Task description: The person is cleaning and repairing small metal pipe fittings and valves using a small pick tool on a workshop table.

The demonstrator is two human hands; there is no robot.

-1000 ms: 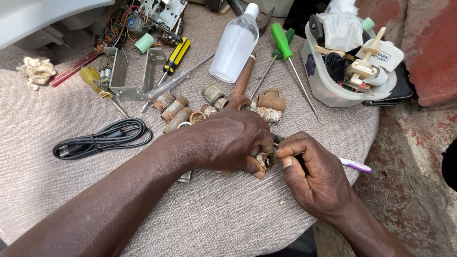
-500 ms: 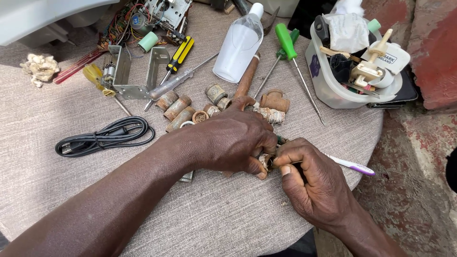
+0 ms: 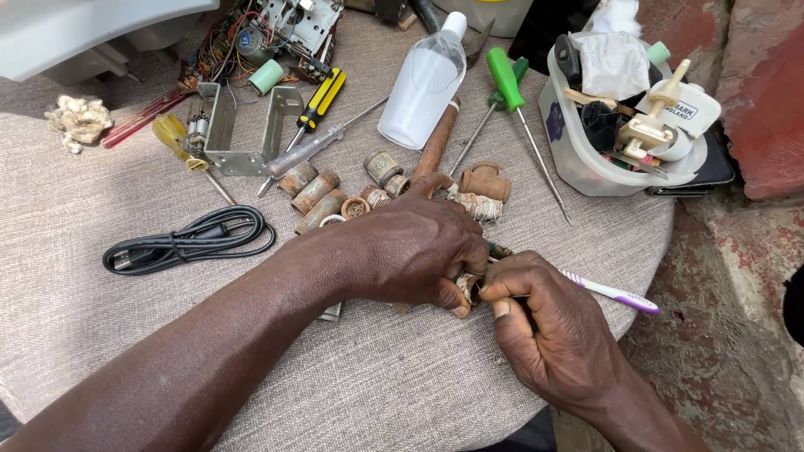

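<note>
My left hand reaches in from the lower left and is closed over a small rusty cylindrical part, which shows only between its fingertips. My right hand presses against it from the right and grips a toothbrush with a white and purple handle. The brush head points toward the part and is mostly hidden between the two hands. Both hands rest on the round table's grey woven cloth, near its front edge.
Several rusty tube pieces lie just beyond my hands. Farther back are a clear bottle, green screwdriver, yellow-black screwdriver, metal bracket and wooden tool handle. A coiled black cable lies left; a white tub of odds right.
Both hands stay pressed together over the small part, with only slight finger movement. The view has shifted a little.
</note>
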